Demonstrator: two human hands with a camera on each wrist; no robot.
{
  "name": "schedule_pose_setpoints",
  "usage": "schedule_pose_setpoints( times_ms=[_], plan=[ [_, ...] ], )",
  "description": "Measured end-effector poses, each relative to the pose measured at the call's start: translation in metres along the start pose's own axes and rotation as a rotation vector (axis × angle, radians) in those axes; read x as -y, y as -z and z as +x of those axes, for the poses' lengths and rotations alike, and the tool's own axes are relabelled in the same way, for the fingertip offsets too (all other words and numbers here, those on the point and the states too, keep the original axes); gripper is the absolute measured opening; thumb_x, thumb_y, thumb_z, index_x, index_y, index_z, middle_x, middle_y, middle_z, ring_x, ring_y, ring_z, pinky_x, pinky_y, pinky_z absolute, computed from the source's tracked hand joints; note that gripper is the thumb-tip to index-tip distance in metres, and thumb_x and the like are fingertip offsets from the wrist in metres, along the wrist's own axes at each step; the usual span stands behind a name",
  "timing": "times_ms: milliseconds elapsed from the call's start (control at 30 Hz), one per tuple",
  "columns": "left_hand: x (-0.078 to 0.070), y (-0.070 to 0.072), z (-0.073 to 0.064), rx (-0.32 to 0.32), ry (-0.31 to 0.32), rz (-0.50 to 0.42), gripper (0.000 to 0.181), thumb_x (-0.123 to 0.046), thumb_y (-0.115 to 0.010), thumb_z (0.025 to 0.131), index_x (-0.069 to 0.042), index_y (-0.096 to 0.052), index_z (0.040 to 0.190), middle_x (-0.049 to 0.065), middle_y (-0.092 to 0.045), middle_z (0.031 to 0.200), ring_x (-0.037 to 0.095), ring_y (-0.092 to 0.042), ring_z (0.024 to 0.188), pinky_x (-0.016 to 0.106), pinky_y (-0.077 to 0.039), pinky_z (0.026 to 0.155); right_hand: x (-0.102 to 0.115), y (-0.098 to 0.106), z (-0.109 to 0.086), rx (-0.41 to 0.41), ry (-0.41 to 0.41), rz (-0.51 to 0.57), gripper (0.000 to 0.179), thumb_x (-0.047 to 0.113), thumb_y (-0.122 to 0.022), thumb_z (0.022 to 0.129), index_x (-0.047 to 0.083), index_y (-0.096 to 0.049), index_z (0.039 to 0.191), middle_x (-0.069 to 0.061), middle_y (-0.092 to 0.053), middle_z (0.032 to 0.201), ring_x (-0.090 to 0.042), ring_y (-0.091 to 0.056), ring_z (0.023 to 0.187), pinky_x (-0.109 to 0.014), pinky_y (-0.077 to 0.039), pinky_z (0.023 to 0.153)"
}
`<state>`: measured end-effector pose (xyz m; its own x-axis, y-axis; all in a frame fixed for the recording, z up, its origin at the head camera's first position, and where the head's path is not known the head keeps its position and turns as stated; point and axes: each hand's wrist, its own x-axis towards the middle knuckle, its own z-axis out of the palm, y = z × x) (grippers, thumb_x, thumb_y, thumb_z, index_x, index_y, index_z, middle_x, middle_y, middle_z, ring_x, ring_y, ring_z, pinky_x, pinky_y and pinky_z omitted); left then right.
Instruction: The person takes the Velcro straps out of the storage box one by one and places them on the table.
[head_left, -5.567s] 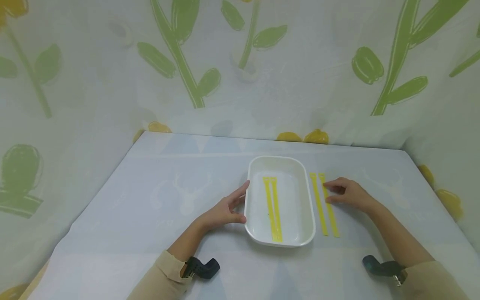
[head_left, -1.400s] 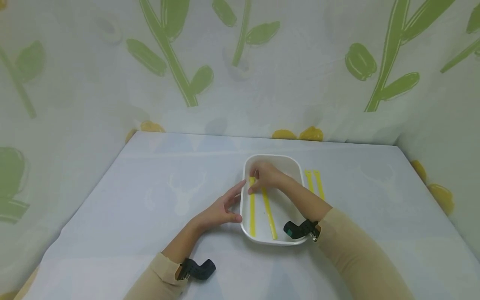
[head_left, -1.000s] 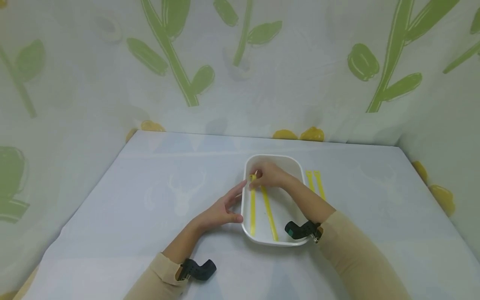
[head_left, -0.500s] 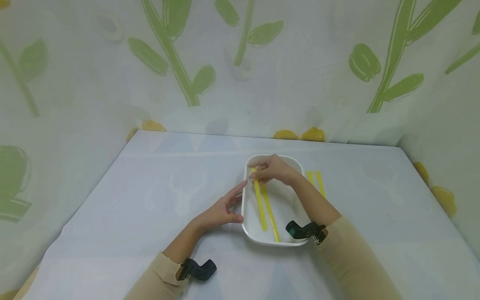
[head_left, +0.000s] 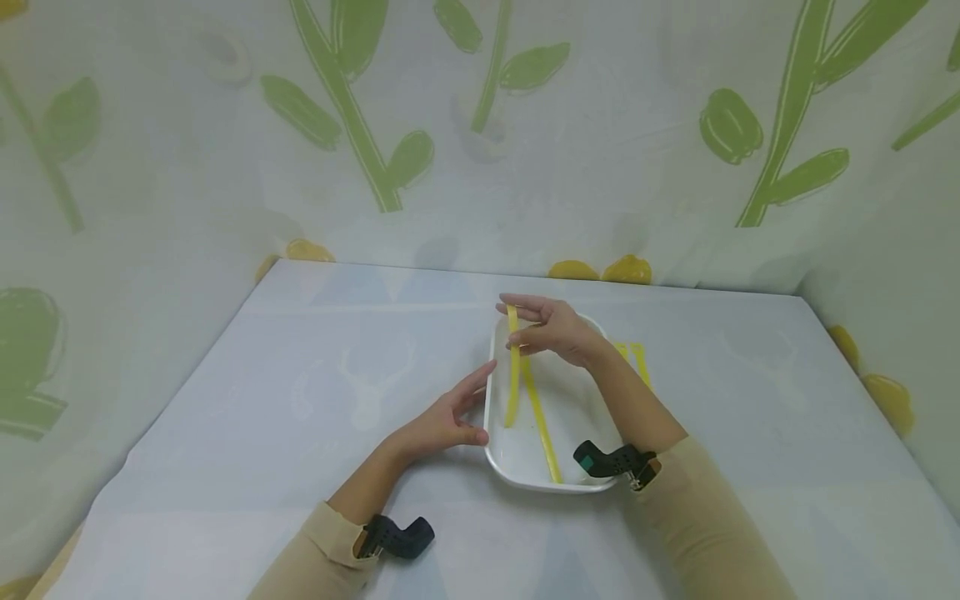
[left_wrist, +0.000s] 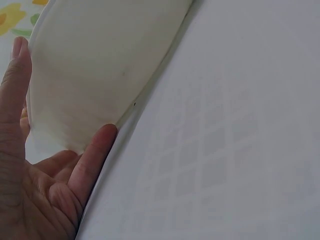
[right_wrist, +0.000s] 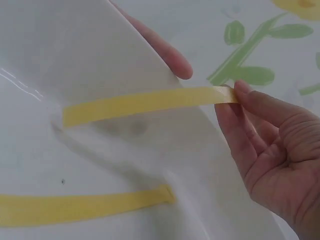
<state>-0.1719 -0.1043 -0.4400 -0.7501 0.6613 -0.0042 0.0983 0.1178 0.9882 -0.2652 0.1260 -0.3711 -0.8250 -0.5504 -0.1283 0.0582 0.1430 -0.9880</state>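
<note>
Yellow strip (head_left: 514, 379), pinched near one end in fingers of right hand (head_left: 557, 327), slanting over white tray (head_left: 577, 412), with fingers of left hand (head_left: 442, 425) spread against tray's side. Could slip from so narrow a grip, or drop askew across second strip (head_left: 542, 421) lying inside.

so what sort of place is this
Likely a small makeshift recording booth, not an ordinary room: flower-print walls closely surround a table with a pale patterned top, and the person wears a black camera on each wrist.
</note>
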Motion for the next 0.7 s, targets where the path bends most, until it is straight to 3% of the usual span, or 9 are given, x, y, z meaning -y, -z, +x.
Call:
schedule_pose_setpoints(
  times_ms=[267,500,700],
  plan=[
    [-0.001,0.0,-0.001,0.0,-0.021,-0.032,0.102,-0.031,-0.078,0.077,-0.021,-0.012,0.153,0.002,-0.007,0.16,0.034,-0.019,0.143,0.042,-0.045,0.099,0.006,0.009,-0.006,-0.003,0.054,0.063,0.08,-0.005,-0.068,0.081,0.018,-0.031,0.149,-0.001,-0.031,0.154,-0.013,-0.067,0.085,-0.029,-0.055,0.078],
    [-0.001,0.0,0.0,0.001,-0.023,-0.054,0.103,-0.031,-0.079,0.076,-0.017,-0.012,0.153,0.004,-0.007,0.16,0.034,-0.019,0.143,0.04,-0.046,0.098,0.016,0.013,-0.01,-0.019,0.065,0.021,0.085,-0.002,-0.071,0.079,0.021,-0.029,0.149,0.003,-0.027,0.155,-0.019,-0.064,0.103,-0.032,-0.055,0.082],
    [-0.002,0.0,0.001,0.0,-0.024,-0.079,0.103,-0.026,-0.081,0.075,-0.018,-0.014,0.153,0.005,-0.009,0.16,0.035,-0.018,0.143,0.041,-0.045,0.099,0.029,0.018,-0.019,-0.022,0.097,0.026,0.086,-0.003,-0.07,0.08,0.02,-0.027,0.15,0.0,-0.026,0.156,-0.015,-0.069,0.082,-0.03,-0.055,0.08]
  ],
)
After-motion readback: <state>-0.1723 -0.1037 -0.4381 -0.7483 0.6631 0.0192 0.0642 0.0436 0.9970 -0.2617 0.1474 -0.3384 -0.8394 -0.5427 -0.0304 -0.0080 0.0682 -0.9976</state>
